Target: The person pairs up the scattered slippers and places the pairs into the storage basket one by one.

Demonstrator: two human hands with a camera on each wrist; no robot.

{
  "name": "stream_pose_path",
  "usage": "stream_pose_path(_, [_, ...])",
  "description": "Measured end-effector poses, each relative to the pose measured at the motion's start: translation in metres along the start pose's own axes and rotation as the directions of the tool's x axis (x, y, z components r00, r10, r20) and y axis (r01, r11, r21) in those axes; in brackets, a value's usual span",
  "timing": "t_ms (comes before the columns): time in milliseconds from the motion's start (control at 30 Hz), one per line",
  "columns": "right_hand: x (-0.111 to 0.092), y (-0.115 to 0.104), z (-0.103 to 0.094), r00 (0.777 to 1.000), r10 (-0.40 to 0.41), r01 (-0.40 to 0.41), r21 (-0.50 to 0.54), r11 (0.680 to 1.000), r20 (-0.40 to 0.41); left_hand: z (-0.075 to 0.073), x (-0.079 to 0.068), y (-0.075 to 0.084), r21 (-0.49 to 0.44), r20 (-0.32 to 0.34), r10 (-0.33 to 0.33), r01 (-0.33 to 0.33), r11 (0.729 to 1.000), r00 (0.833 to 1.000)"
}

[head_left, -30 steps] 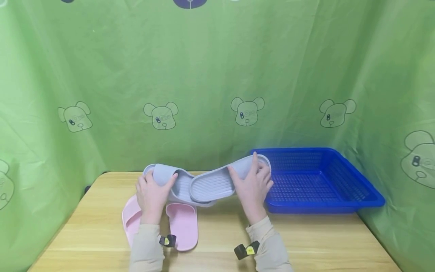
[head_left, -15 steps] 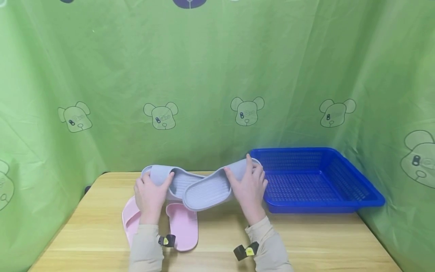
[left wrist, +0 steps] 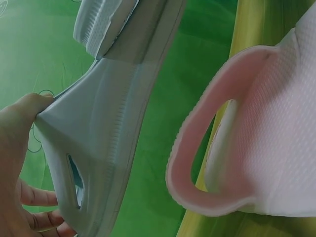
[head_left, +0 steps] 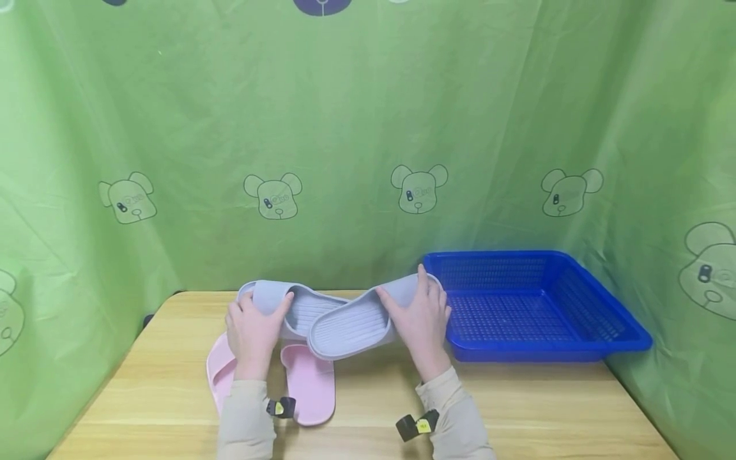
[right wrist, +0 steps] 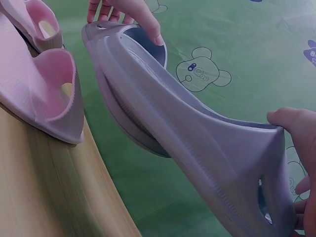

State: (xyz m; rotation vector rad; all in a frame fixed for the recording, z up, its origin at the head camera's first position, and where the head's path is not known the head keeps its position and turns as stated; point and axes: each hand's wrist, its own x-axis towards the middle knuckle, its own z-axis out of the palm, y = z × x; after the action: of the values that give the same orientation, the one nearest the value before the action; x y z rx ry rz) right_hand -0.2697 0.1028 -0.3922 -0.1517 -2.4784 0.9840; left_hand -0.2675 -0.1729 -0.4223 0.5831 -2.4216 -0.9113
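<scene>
Two pale grey-blue slippers hang above the table in the head view, toes pointing outward and heels overlapping. My left hand [head_left: 251, 332] grips the left slipper [head_left: 307, 311] by its strap, thumb at the strap's edge and fingers on the far side. The right slipper [head_left: 352, 326] crosses in front of it, its strap held by my right hand [head_left: 423, 326]. In the right wrist view, a side slot shows in the right slipper's strap [right wrist: 247, 163]. Below my left hand lie two pink slippers; the right one [head_left: 310, 386] shows well, while my left arm partly covers the other [head_left: 220, 367].
A blue mesh basket [head_left: 531, 345] stands at the back right of the wooden table [head_left: 535, 415], just right of my right hand. Green curtains [head_left: 345, 128] with bear heads enclose the back and sides.
Both hands have shifted slightly left with the grey-blue slippers. The right slipper has swung lower at its heel and overlaps the left one further. The pink slippers and basket stay put.
</scene>
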Motion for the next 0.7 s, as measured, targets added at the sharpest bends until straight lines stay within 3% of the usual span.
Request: stream_pose_path(700, [0.0041,0.0053,-0.0026,0.995,0.049,-0.048,0.017,0.999,-0.089,0.0014,-0.0073,0.0090,0.016,0.007,0.022,-0.022,1.000,1.000])
